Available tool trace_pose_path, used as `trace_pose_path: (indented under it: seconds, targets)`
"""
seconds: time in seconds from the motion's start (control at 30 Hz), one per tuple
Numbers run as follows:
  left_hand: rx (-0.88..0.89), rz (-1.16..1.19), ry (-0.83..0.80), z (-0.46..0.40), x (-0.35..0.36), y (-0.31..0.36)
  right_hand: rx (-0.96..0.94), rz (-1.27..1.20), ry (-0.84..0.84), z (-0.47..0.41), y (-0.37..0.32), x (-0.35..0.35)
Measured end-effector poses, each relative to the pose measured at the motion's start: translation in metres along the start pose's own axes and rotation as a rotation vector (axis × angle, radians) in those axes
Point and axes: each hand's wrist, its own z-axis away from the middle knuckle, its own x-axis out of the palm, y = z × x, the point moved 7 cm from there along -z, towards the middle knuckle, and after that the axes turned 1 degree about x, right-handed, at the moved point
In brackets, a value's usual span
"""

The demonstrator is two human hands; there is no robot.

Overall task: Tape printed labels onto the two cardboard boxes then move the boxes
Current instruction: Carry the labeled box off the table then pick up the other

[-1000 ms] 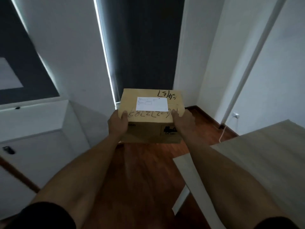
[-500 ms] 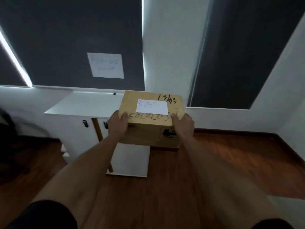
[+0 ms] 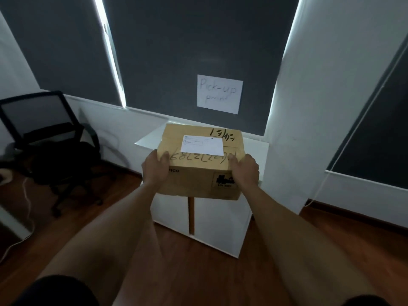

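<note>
A brown cardboard box [image 3: 194, 180] is held in the air in front of me, with a white printed label [image 3: 202, 145] stuck on its top among black handwriting. My left hand [image 3: 154, 170] grips the box's near left corner, thumb on the top. My right hand [image 3: 245, 172] grips the near right corner the same way. The box hangs just over the near edge of a white cabinet [image 3: 216, 221]. Only one box is in view.
A paper sign reading "Pick-up point" [image 3: 219, 93] hangs on the dark blind behind the cabinet. A black office chair [image 3: 50, 140] stands to the left on the wooden floor [image 3: 198, 272]. A white wall column [image 3: 309, 107] rises on the right.
My view has swung left from a corner by a wooden table to the white cabinet and sign, which are now nearer. Both hands keep the same hold on the box.
</note>
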Motion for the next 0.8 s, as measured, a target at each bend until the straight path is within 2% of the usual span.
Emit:
trace_pose_path:
  seconds: [0.37,0.53,0.8]
  targets:
    - [-0.071,-0.040,0.098,-0.112,-0.008,-0.059,-0.053,0.044,-0.105,-0.087,-0.052,0.122]
    - [-0.104,-0.050,0.105,-0.186,0.016,-0.069,-0.044,0.058,-0.118,-0.160,-0.073,0.171]
    - [-0.066,-0.087,0.084,-0.309,0.065,-0.078,-0.047,0.029,-0.120,-0.271,-0.099,0.234]
